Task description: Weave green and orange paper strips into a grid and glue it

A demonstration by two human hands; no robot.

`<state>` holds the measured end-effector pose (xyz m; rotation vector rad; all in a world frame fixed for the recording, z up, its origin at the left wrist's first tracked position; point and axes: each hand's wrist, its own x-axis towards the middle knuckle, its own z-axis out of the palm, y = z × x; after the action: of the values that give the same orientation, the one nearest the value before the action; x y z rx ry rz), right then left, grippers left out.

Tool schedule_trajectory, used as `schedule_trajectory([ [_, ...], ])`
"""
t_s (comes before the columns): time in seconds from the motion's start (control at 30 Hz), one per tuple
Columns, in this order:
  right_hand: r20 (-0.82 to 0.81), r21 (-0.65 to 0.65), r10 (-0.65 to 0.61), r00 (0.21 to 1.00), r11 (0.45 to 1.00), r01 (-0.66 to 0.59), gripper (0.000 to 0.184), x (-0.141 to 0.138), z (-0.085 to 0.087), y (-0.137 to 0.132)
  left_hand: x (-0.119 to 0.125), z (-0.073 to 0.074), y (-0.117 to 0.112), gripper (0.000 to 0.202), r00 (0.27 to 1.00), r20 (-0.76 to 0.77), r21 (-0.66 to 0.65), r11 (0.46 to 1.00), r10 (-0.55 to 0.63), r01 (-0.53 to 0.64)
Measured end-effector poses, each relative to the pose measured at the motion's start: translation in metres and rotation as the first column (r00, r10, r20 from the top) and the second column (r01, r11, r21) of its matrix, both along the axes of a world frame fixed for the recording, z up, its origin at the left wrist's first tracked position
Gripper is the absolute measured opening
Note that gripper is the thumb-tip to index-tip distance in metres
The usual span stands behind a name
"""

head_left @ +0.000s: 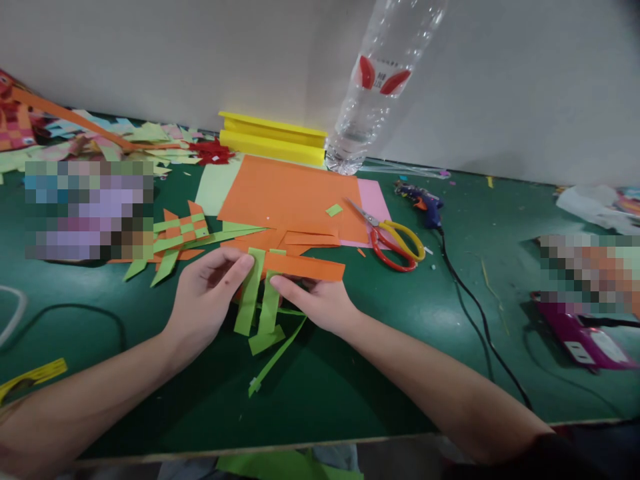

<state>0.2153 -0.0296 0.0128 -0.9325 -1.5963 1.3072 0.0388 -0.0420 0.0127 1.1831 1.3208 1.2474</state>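
My left hand (206,293) pinches the top of a green paper strip (249,293) where it crosses an orange paper strip (300,265). My right hand (317,301) presses a second green strip (270,308) and the orange strip from below, fingers curled round them. More thin green strips (274,359) hang down toward me over the green table (350,373). A woven piece of orange and green strips (184,231) lies just left of my hands.
An orange sheet (290,193) lies behind my hands, over pale green and pink sheets. Scissors (393,239) with red and yellow handles lie to the right, beside a glue gun (423,201) with a black cord. A clear plastic bottle (373,87) and yellow folded paper (273,139) stand by the wall. Paper scraps cover the far left.
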Motion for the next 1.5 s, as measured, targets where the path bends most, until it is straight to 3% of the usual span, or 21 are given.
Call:
schedule_trajectory([
  [0.3, 0.039, -0.041, 0.084, 0.996, 0.996, -0.082, 0.021, 0.001, 0.004, 0.001, 0.001, -0.004, 0.002, 0.020, 1.000, 0.028, 0.059, 0.998, 0.003, -0.005],
  [0.6, 0.088, 0.034, 0.110, 0.990, 0.993, -0.113, 0.039, 0.004, 0.008, 0.003, 0.004, 0.005, 0.006, 0.023, 0.974, 0.227, -0.061, 0.998, 0.012, 0.002],
  [0.8, -0.062, -0.074, 0.096, 0.993, 0.992, -0.101, 0.051, 0.011, 0.002, 0.009, 0.004, 0.009, 0.011, 0.020, 0.957, 0.266, -0.091, 0.991, 0.114, -0.093],
  [0.9, -0.169, -0.136, 0.053, 0.984, 0.988, -0.077, 0.057, 0.014, 0.000, 0.016, 0.002, 0.009, 0.013, 0.020, 0.961, 0.257, -0.132, 0.989, 0.105, -0.073],
  [1.07, -0.328, -0.299, 0.048, 0.944, 0.942, -0.151, 0.063, 0.021, -0.001, 0.027, -0.008, 0.003, 0.015, 0.024, 0.978, 0.205, -0.168, 0.984, -0.022, 0.057],
  [1.23, -0.219, -0.476, 0.137, 0.966, 0.849, -0.228, 0.042, 0.024, 0.004, 0.029, -0.012, 0.005, 0.015, 0.028, 0.978, -0.007, -0.136, 0.970, -0.206, 0.204],
  [1.37, -0.103, -0.469, 0.193, 0.976, 0.856, -0.219, 0.025, 0.025, 0.006, 0.028, -0.009, 0.012, 0.013, 0.029, 0.937, -0.115, -0.142, 0.939, -0.329, 0.313],
  [1.5, -0.062, -0.459, 0.233, 0.970, 0.857, -0.235, 0.020, 0.026, 0.006, 0.028, -0.010, 0.012, 0.014, 0.029, 0.914, -0.168, -0.131, 0.928, -0.369, 0.350],
])
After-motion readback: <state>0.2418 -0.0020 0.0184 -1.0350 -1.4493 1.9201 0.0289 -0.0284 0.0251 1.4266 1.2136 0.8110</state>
